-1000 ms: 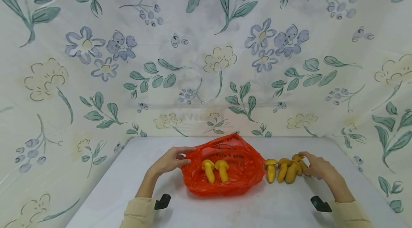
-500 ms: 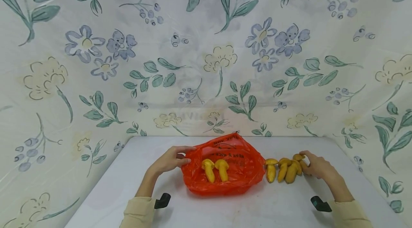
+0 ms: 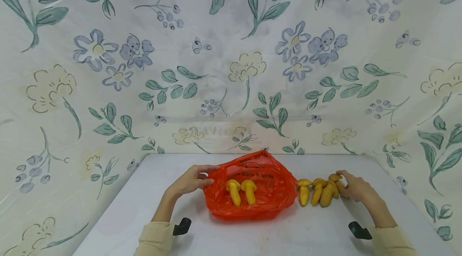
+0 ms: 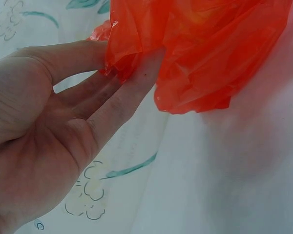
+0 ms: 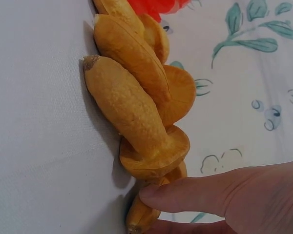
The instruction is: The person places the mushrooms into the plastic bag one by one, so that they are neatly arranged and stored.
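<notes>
On the left, my left hand (image 3: 189, 179) pinches the edge of a red plastic bag (image 3: 276, 200); in the left wrist view the thin film (image 4: 200, 83) runs between thumb and fingers. The bag lies with its mouth spread toward me, and two yellow mushrooms (image 3: 234, 194) rest side by side in it. Right of the bag, several brownish-yellow mushrooms (image 3: 304, 192) form a row on the table. My right hand (image 3: 357, 187) holds the rightmost mushroom (image 5: 139, 214) between thumb and fingers, behind its neighbour (image 5: 132, 112). The fingers' far side is partly hidden.
A white table (image 3: 288, 236) carries everything. Behind it hangs a floral cloth (image 3: 216, 87) that meets the table's back edge. Dark wrist-worn devices (image 3: 182, 226) jut inward from both sleeves, low over the table.
</notes>
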The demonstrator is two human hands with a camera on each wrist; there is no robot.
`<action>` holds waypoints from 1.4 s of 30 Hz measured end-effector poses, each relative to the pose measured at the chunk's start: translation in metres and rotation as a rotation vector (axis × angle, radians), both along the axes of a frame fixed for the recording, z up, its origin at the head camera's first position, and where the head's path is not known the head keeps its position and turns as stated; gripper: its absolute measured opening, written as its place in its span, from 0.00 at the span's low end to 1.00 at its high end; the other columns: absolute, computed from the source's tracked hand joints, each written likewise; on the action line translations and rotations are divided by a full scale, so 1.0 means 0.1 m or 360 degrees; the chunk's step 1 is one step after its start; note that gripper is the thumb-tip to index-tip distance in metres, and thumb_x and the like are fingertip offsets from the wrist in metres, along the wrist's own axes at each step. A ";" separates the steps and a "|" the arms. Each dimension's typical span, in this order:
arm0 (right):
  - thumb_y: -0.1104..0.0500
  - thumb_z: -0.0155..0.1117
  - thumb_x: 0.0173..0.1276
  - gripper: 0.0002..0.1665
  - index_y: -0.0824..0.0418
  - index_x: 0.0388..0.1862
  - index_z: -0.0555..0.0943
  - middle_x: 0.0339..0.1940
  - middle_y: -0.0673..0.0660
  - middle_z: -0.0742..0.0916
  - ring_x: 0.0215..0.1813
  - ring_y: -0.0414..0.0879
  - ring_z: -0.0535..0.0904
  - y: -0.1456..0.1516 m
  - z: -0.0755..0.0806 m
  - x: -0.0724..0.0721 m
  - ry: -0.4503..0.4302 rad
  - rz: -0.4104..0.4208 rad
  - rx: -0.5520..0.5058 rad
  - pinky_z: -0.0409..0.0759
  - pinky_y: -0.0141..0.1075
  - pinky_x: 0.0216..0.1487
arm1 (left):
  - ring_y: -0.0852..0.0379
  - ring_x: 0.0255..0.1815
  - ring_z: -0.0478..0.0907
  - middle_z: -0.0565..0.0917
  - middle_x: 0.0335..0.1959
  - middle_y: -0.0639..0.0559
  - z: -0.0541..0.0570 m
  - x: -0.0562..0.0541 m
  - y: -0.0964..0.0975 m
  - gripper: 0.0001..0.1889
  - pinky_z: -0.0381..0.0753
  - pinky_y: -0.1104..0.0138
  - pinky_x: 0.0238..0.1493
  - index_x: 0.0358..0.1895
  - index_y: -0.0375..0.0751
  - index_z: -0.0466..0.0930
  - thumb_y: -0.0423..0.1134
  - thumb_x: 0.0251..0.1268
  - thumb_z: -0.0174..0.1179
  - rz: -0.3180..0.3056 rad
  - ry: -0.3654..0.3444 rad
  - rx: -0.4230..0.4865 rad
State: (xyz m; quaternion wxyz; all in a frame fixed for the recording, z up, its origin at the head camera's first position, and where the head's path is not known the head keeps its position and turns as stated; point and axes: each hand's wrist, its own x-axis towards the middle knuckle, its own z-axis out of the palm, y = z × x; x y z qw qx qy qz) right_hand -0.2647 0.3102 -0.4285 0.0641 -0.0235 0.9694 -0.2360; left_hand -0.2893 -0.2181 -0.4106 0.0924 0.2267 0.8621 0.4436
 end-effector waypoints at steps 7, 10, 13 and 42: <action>0.62 0.60 0.65 0.35 0.68 0.69 0.61 0.30 0.59 0.79 0.27 0.47 0.73 0.00 -0.01 0.00 0.0010 0.0007 -0.0009 0.75 0.35 0.27 | 0.51 0.46 0.83 0.79 0.61 0.39 0.01 -0.01 -0.01 0.24 0.88 0.62 0.41 0.67 0.44 0.74 0.36 0.68 0.61 -0.0003 0.0006 0.0005; 0.63 0.60 0.65 0.35 0.67 0.69 0.61 0.29 0.59 0.80 0.27 0.47 0.73 0.00 -0.01 0.01 0.0028 0.0019 -0.0004 0.75 0.35 0.26 | 0.51 0.46 0.83 0.79 0.61 0.39 0.00 -0.01 -0.01 0.24 0.88 0.63 0.41 0.67 0.44 0.74 0.36 0.68 0.61 -0.0010 0.0010 0.0006; 0.63 0.61 0.63 0.36 0.66 0.70 0.62 0.29 0.59 0.81 0.26 0.47 0.72 0.00 -0.02 0.01 0.0028 0.0030 -0.0003 0.74 0.35 0.26 | 0.51 0.46 0.83 0.79 0.62 0.40 0.00 -0.01 -0.01 0.24 0.88 0.63 0.41 0.67 0.46 0.74 0.36 0.68 0.61 -0.0002 0.0010 -0.0007; 0.57 0.66 0.60 0.42 0.67 0.69 0.59 0.48 0.73 0.81 0.33 0.49 0.77 0.10 0.09 0.00 -0.0072 -0.0062 -0.0045 0.80 0.40 0.33 | 0.49 0.46 0.84 0.78 0.62 0.37 0.06 0.04 -0.01 0.24 0.88 0.63 0.39 0.67 0.40 0.73 0.35 0.68 0.60 -0.0044 0.0042 0.0001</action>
